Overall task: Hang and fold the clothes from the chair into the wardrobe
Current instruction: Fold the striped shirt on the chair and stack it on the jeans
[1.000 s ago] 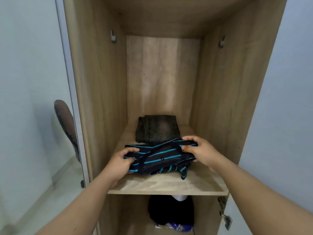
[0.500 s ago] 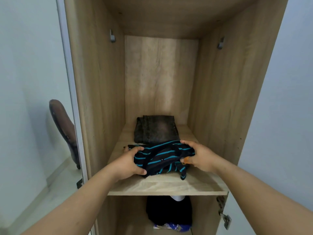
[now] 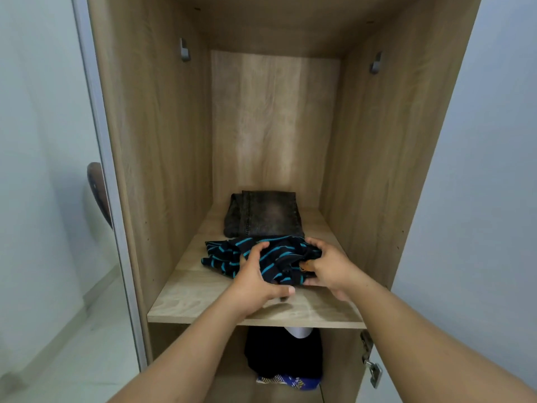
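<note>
A black garment with teal stripes (image 3: pixel 223 254) lies bunched on the wooden wardrobe shelf (image 3: pixel 203 298), in front of folded dark grey jeans (image 3: pixel 264 213). My left hand (image 3: pixel 255 280) grips the garment near its middle, fingers curled over the cloth and thumb along the shelf. At the garment's right end my right hand (image 3: pixel 328 266) holds the fabric with curled fingers. Part of the garment is hidden under both hands.
Below the shelf sit dark clothes (image 3: pixel 283 353) on a blue patterned item (image 3: pixel 287 382). Two metal brackets (image 3: pixel 184 50) are fixed high on the wardrobe's side walls. A mirrored door on the left reflects a brown chair back (image 3: pixel 97 193). A door hinge (image 3: pixel 370 359) sticks out at lower right.
My left hand has shifted right from the garment's left end to its middle, close to my right hand. The garment has bunched up and its left part now lies loose on the shelf.
</note>
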